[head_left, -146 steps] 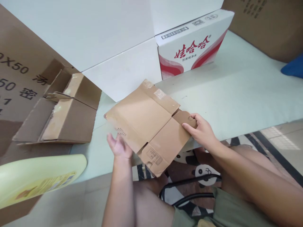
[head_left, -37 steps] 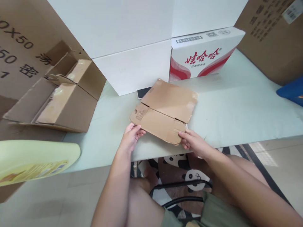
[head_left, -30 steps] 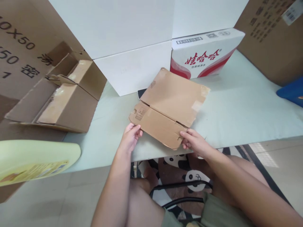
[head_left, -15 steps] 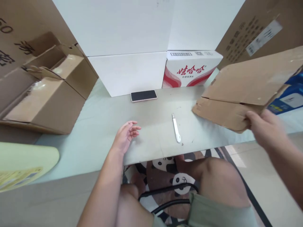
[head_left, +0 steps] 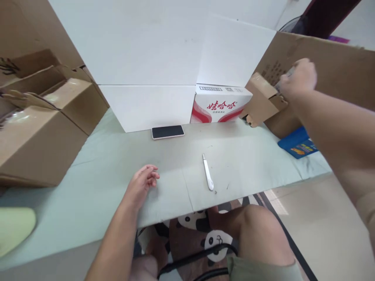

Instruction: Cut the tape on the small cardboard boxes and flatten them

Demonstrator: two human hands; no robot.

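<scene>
My left hand rests palm inward on the pale green cloth, its fingers loosely curled, apart and holding nothing. To its right lies a white scalpel-like knife, with its narrow tip pointing away from me. My right hand reaches to the back right, blurred, with its fingers closed at the upper edge of a brown cardboard box. That box stands tilted next to the white-and-red carton; its far side is hidden. Against the white panel lies a phone, screen up and dark.
Open cardboard boxes fill the left side. A tall white panel closes off the back, and a large cardboard sheet the right. A blue package sits below my right forearm. A yellow-green object is at the left front edge.
My right hand has carried the cardboard box away from me to the back right, beside the white-and-red carton. My left hand stays by the knife. The view has shifted slightly.
</scene>
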